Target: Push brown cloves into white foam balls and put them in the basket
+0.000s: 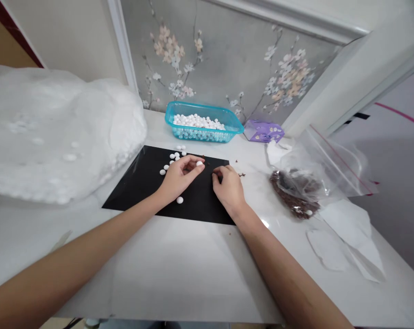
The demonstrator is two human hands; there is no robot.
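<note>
White table (179, 269) against a grey wall panel (234, 64) painted with pale blossoms. Black sheet (131, 189) lies flat near the middle. Left hand (178, 177) above it, thumb and fingers pinched on a white ball (199, 163). Right hand (230, 188) at the sheet's right side, fingers curled in, narrow; cannot tell whether anything is in them. Loose balls (166, 167) scattered on the sheet, left and far of the left hand; a single ball (180, 200) on its near side. Brown bits (241, 174) just right of the right hand. Far side: blue basket (239, 130) partly filled with white balls, purple packet (266, 131) to its right. Left: bulky white bag (59, 132). Right: clear zip bag (344, 164) with brown contents (285, 194), white paper pieces (351, 228) nearer
</note>
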